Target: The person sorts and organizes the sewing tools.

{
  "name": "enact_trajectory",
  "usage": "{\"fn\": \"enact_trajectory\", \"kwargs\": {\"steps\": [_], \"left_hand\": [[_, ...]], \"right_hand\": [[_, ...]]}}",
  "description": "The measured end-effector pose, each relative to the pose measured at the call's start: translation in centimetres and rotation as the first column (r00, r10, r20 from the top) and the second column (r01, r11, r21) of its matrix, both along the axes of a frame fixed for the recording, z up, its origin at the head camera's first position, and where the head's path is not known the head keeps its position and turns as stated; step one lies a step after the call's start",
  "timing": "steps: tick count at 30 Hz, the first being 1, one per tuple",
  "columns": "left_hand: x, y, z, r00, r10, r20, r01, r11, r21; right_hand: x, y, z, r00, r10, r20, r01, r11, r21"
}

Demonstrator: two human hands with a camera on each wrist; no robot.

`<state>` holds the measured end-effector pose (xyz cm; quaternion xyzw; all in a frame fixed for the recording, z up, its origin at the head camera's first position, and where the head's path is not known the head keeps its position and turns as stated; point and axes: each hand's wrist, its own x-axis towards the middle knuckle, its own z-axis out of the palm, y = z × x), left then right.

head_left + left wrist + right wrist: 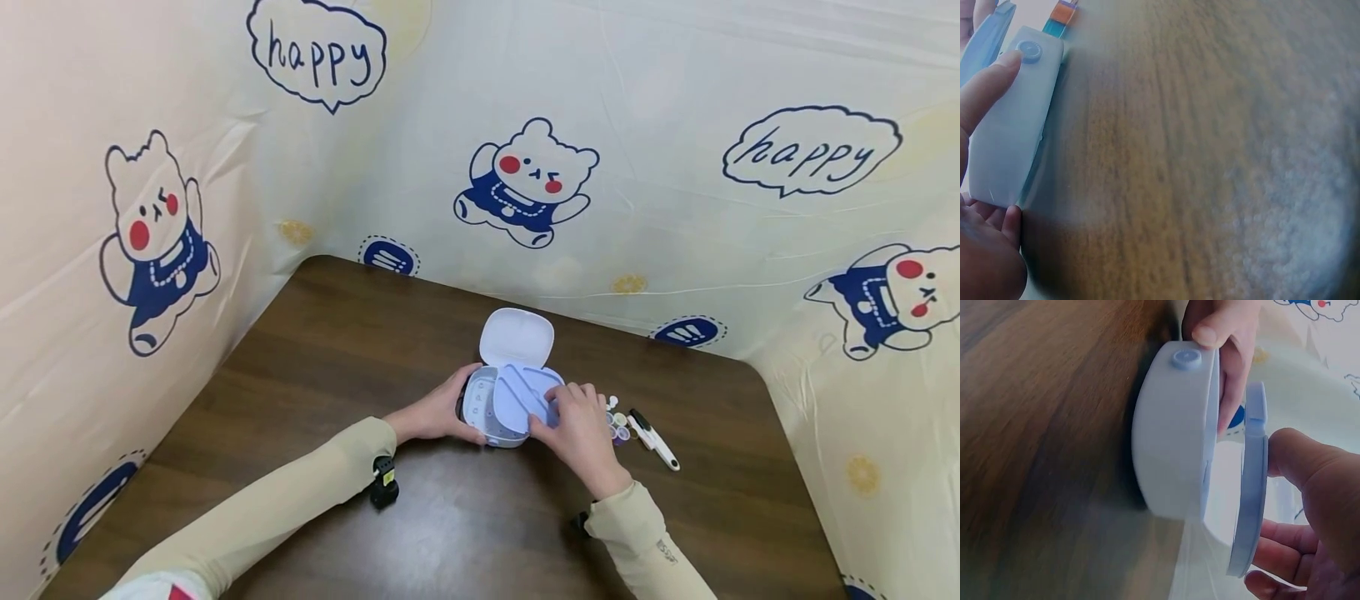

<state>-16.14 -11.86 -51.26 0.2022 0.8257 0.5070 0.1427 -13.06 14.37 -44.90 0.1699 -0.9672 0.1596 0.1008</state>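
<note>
A pale blue box (504,439) stands on the table with its white lid (517,337) swung up at the back. My left hand (438,412) grips the box's left side, the thumb near the front. In the left wrist view that thumb touches the round button (1029,52) on the box's front wall. With thumb and fingers, my right hand (577,429) holds a light blue divided tray (517,404) by its right side, over the right part of the box. The right wrist view shows the tray (1252,487) apart from the box rim.
Right of the box lie several small round coloured pieces (621,432) and a white, pen-like object with a black end (656,442). An orange and teal piece (1062,15) shows beyond the box in the left wrist view. Printed cloth (660,233) hangs around the brown table (375,333).
</note>
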Motion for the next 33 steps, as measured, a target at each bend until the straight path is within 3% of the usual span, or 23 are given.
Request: {"fn": "enact_trajectory", "kwargs": {"steps": [21,33], "left_hand": [[-0.6,-0.1,0.2,1.000,-0.014,0.012,0.014,0.999,-0.049],[-0.2,0.0,0.2,1.000,-0.014,0.019,0.014,1.000,-0.028]], "right_hand": [[0.7,5.7,0.3,0.996,-0.053,-0.075,0.052,0.999,-0.014],[0.9,9.0,0.0,0.995,-0.091,-0.052,0.090,0.996,-0.018]]}}
